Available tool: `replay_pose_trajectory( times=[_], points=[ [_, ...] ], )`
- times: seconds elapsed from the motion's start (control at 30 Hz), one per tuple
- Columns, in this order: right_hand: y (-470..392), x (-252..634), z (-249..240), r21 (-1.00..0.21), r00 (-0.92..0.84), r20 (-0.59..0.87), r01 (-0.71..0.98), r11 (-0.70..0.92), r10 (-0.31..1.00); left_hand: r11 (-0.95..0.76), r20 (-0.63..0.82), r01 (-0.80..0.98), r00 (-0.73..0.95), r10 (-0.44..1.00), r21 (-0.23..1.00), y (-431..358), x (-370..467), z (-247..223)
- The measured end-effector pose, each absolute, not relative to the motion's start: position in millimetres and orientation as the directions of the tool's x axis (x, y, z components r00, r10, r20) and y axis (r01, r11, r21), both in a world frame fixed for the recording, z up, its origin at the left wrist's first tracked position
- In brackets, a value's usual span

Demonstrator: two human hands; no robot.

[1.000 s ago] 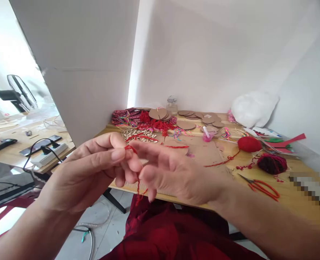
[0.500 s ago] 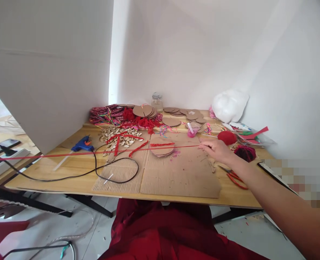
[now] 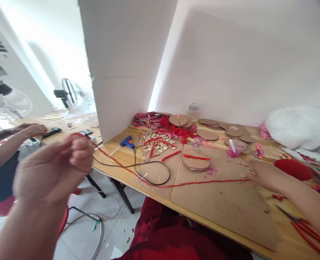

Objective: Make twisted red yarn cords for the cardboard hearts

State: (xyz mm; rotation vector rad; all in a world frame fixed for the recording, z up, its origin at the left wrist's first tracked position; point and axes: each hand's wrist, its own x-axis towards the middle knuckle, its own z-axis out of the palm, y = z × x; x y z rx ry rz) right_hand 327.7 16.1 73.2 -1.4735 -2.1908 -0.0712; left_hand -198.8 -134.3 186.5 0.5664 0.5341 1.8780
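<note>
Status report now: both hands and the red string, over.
Left hand raised off table edge, pinching one end of red string. Right hand flat on cardboard sheet, at the other end. String sags across black cable.

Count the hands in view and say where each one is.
3. The person's left hand is raised at left, pinching the red thread; their right hand lies on the brown cardboard sheet; a co-worker's hand rests at far left. Others may be hidden.

Single head-worn view, close, angled forward and down over the table [image 3: 127, 160], tilted leftward.
</note>
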Motion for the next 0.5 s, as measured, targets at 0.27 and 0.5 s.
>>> replay_pose_trajectory(
  times=[0.27, 0.5],
  points=[
    [-83.4, 100.4, 165.3, -0.981, -0.648, 0.195, -0.122, 0.153, 0.736, 0.039, 0.116, -0.486, 0.285, 0.951, 0.873, -114.8, -108.9, 172.8],
    [-73.0, 94.0, 147.2, -0.956, -0.586, 0.236, 0.003, 0.294, 0.775, 0.122, 0.055, -0.522, 0.311, 0.949, 0.844, -110.3, -115.6, 150.7]
  ],
)
